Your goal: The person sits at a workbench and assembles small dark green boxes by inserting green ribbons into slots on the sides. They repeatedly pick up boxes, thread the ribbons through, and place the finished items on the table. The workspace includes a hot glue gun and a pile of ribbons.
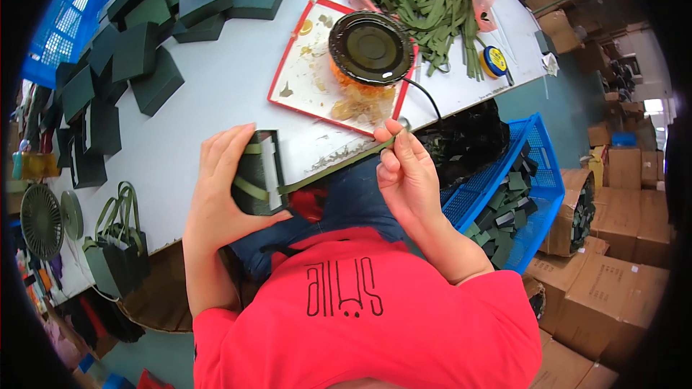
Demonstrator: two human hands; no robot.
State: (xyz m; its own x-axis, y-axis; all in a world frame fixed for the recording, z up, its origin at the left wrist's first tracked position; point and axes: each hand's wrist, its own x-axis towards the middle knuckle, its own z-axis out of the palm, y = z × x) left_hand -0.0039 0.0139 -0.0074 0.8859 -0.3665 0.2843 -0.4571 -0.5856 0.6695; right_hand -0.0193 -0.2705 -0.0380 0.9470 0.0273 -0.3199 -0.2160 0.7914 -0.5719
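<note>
My left hand (216, 191) is wrapped round a small dark green box (251, 180) at the table's front edge, fingers along its far side and thumb along the near side. A whitish strip shows on the box's right side. A flat green ribbon (335, 166) runs from the box to the right. Its far end is pinched between the thumb and fingers of my right hand (409, 176), and the ribbon looks nearly taut. Just beyond my right hand lies a white board (295, 79) with red edges, which bears a round black pot (371, 47) with amber, glue-like drips.
Many dark green boxes (148, 50) are heaped at the far left. Loose green ribbons (425, 3) fill a pink plastic bag at the back. A blue crate (537, 194) of small dark pieces stands at the right. Left are a fan (42, 221) and boxes with ribbon handles (119, 259).
</note>
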